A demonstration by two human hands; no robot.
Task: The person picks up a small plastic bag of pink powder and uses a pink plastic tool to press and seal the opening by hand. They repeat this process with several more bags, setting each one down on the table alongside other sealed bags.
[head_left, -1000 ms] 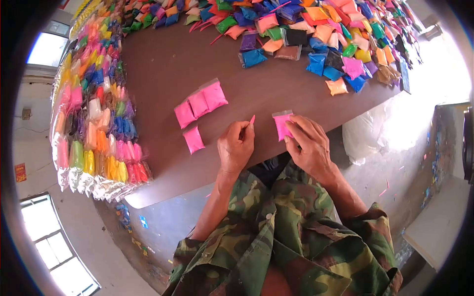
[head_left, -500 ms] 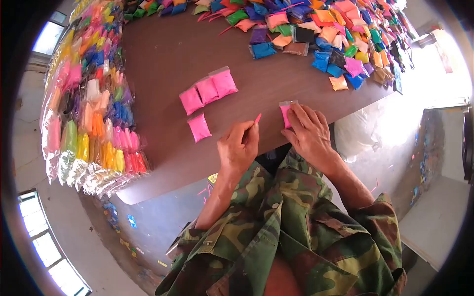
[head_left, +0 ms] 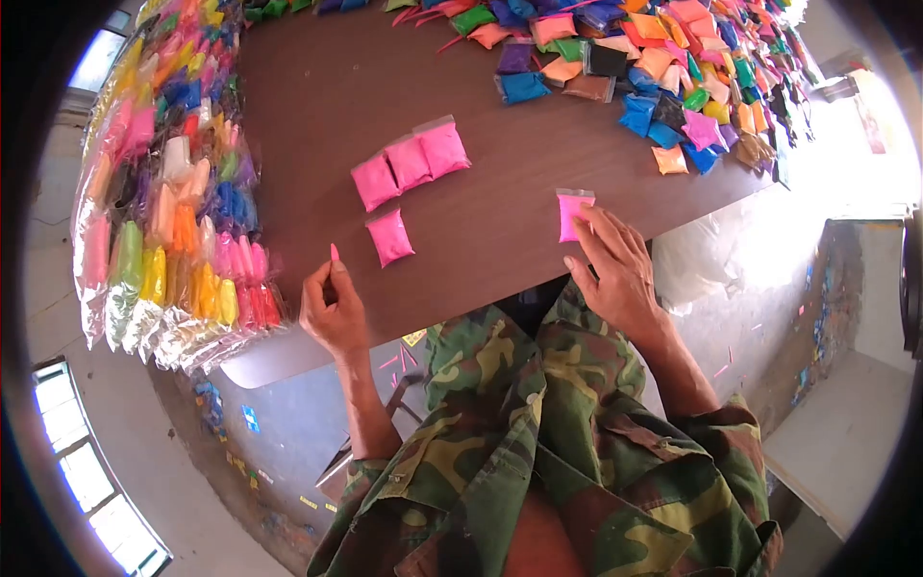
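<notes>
A thin pink strip (head_left: 335, 252) pokes up from the pinched fingers of my left hand (head_left: 334, 306), which is over the table's front edge at the left. My right hand (head_left: 615, 264) has its fingers apart, its fingertips at the right side of a single pink packet (head_left: 574, 216) lying flat. Three pink packets (head_left: 411, 162) lie side by side in a slanted row on the brown table (head_left: 308, 125). Just below that row is another pink packet (head_left: 390, 238).
Bags of colourful packets (head_left: 183, 221) are stacked along the table's left side. A large pile of loose coloured packets (head_left: 673, 67) covers the back right. A whitish plastic bag (head_left: 694, 255) is beyond the right edge. Pink strips lie on the floor.
My left hand has moved left, away from the right hand, with the pink strip in its fingers. My right hand has shifted slightly, uncovering more of the single packet.
</notes>
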